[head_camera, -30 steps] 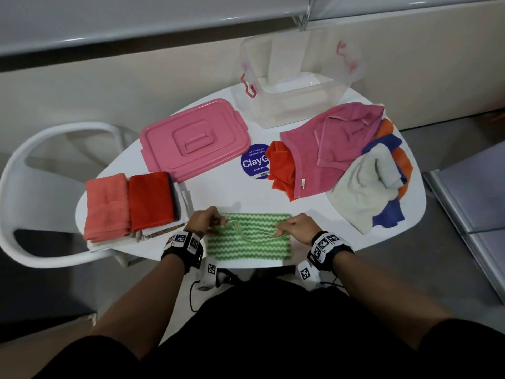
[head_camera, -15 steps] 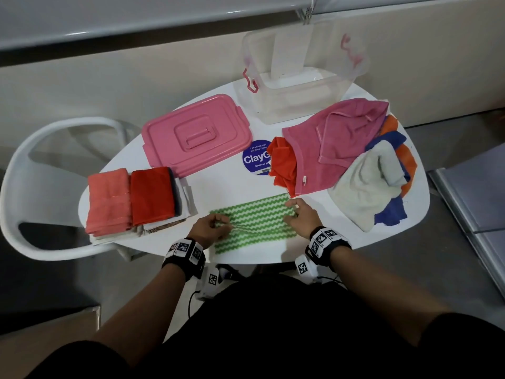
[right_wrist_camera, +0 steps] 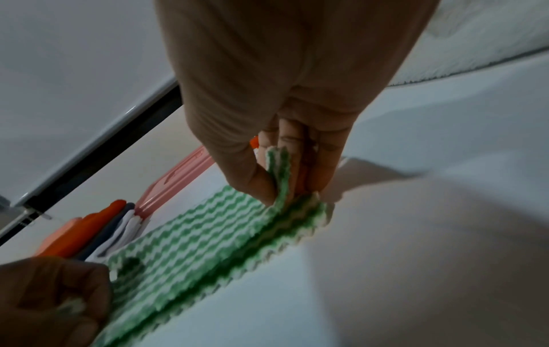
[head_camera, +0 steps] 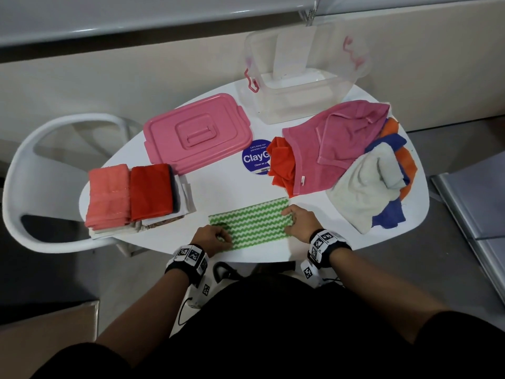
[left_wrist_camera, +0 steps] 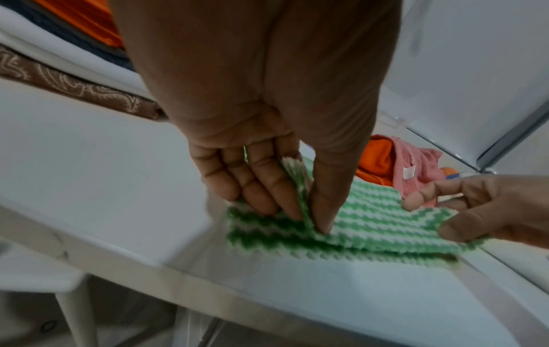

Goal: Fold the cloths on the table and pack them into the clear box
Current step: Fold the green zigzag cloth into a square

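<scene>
- A green and white zigzag cloth point(head_camera: 250, 222) lies folded into a strip at the desk's near edge, in front of the person.
- The left hand point(head_camera: 211, 240) pinches the strip's left end between thumb and curled fingers point(left_wrist_camera: 261, 187).
- The right hand point(head_camera: 299, 221) pinches the right end the same way, its fingers point(right_wrist_camera: 323, 164) closed on a raised corner.
- A clear box point(head_camera: 300, 86) stands open at the desk's far edge.
- Its pink lid point(head_camera: 196, 135) lies left of it.
- Folded cloths point(head_camera: 131, 195) are stacked at the left edge.
- Unfolded cloths point(head_camera: 355, 160) are heaped at the right edge.
- The white desk point(head_camera: 224, 184) carries all of these.
</scene>
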Demonstrator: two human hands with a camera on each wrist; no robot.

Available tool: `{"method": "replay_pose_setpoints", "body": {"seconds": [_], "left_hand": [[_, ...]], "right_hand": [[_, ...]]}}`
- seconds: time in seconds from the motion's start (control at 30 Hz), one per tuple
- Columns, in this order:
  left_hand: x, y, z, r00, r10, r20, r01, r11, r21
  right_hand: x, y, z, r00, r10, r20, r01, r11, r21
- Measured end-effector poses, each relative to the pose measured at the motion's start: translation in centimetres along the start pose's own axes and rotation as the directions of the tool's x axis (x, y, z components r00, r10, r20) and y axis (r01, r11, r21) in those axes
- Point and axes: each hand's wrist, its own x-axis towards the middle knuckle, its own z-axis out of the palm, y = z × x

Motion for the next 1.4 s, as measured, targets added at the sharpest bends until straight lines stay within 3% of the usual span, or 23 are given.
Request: {"method": "replay_pose_setpoints", "body": {"seconds": [0.3,0.5,0.6,0.73,0.8,0.9,0.97,1.17,1.33,1.4], "left_hand": [[-0.5,-0.6,0.9,0.992,0.005,-0.125,-0.005,1.000,-0.003],[-0.8,-0.8,1.5,0.978,-0.054,-0.200,0.039,0.996,-0.079],[-0.9,-0.7,1.2,0.941,-0.129,-0.312,0.075,0.981,-0.180],[-0.2,-0.2,0.0,0.868,-0.306,-0.391,0.135,0.903,-0.408],[0.4,0.2,-0.6,0.853,-0.378,-0.360,0.191,0.868,-0.459],[1.2,0.7,-1.0,0.872,-0.404,-0.278,0.258,0.860,-0.440],[1.6,0.8,-1.0,0.883,-0.389,-0.263,0.238,0.854,-0.463],[2.2,0.5,-1.4,0.854,-0.383,-0.352,0.160,0.837,-0.523],[2.4,0.7,-1.8,0.819,-0.363,-0.445,0.151,0.884,-0.443],[2.8,0.6,-1.8,0.811,-0.264,-0.522,0.085,0.936,-0.341]], "right_hand": [[0.0,0.5,0.2,0.999,-0.010,0.038,0.013,0.995,-0.095],[0.1,0.1,-0.1,0.996,0.015,0.085,0.000,0.983,-0.182],[0.1,-0.4,-0.1,0.997,-0.059,-0.051,0.042,0.957,-0.287],[0.9,-1.5,0.2,0.946,-0.210,-0.246,0.131,0.944,-0.303],[1.5,-2.1,0.7,0.937,-0.279,-0.211,0.194,0.916,-0.350],[2.1,-2.9,1.5,0.957,-0.291,-0.004,0.263,0.870,-0.417],[2.3,-3.1,2.0,0.957,-0.274,0.097,0.286,0.826,-0.485],[2.4,-2.5,2.0,0.963,-0.249,0.102,0.265,0.804,-0.532],[2.5,-2.3,1.6,0.969,-0.244,0.042,0.226,0.806,-0.547],[2.6,-2.4,1.4,0.959,-0.283,0.025,0.246,0.784,-0.569]]}}
